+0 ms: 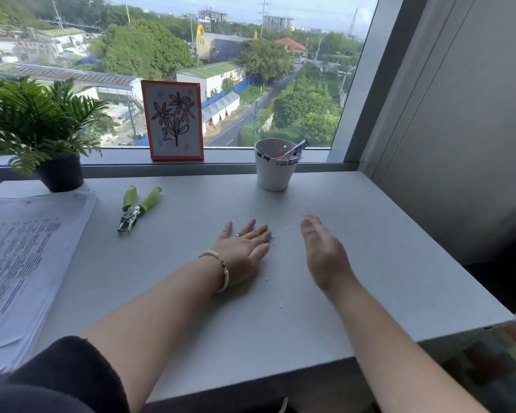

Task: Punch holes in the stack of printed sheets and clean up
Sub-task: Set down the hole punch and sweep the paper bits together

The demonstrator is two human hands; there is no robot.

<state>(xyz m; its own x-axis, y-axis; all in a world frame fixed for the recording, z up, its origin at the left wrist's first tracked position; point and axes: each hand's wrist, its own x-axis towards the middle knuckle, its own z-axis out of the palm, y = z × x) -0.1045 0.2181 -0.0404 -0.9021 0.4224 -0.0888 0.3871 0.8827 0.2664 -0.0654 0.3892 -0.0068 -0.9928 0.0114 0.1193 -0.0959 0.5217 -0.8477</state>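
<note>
Resting flat on the grey desk, the left hand lay with fingers spread beside paper punch-outs; the right hand stood on edge, fingers straight, holding nothing.

I see the stack of printed sheets only in part, because the left edge of the picture cuts it, and its print is too blurred for me to read. The potted plant is also cut at the left. The white cup hides most of its clips and pens. The paper bits between my hands are too small to count.
</note>
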